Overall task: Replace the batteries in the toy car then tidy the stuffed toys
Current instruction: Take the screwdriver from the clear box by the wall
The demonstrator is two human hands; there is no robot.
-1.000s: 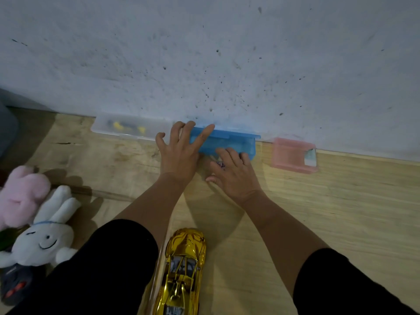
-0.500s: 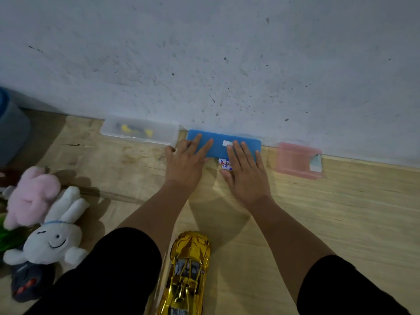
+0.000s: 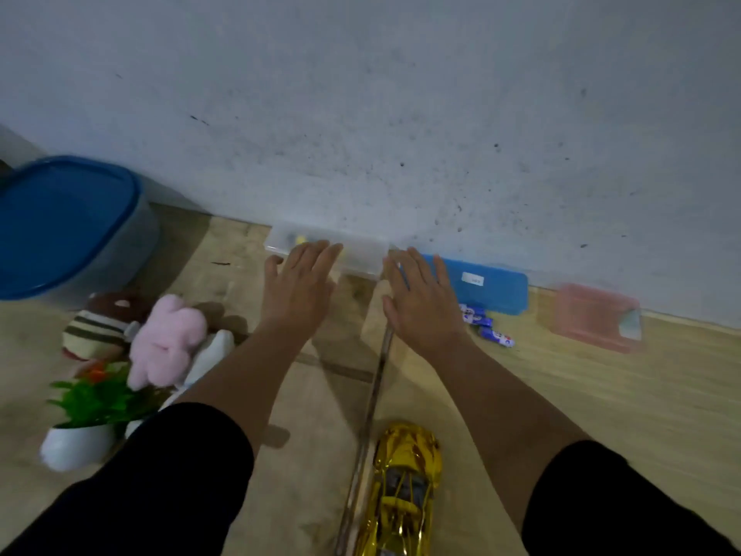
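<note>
A gold toy car [image 3: 405, 491] lies on the wooden floor near the bottom, between my forearms. My left hand [image 3: 298, 286] is spread flat, its fingertips at a clear plastic box [image 3: 361, 254] against the wall. My right hand [image 3: 421, 298] is also flat and holds nothing, overlapping the left end of a shut blue box [image 3: 493, 288]. Blue batteries [image 3: 487, 325] lie on the floor just right of my right hand. A pink plush [image 3: 168, 339], a white plush [image 3: 212, 351] partly hidden by my arm, and a striped brown plush [image 3: 100, 325] sit at the left.
A large blue-lidded tub [image 3: 64, 222] stands at the far left by the wall. A small potted green plant [image 3: 86, 415] sits in front of the plush toys. A pink plastic box [image 3: 597, 315] rests at the right along the grey wall [image 3: 401, 114].
Both hands have left the blue box, now shut, and shifted left toward the clear box. The view swung left, bringing the tub and plant into sight and uncovering the batteries.
</note>
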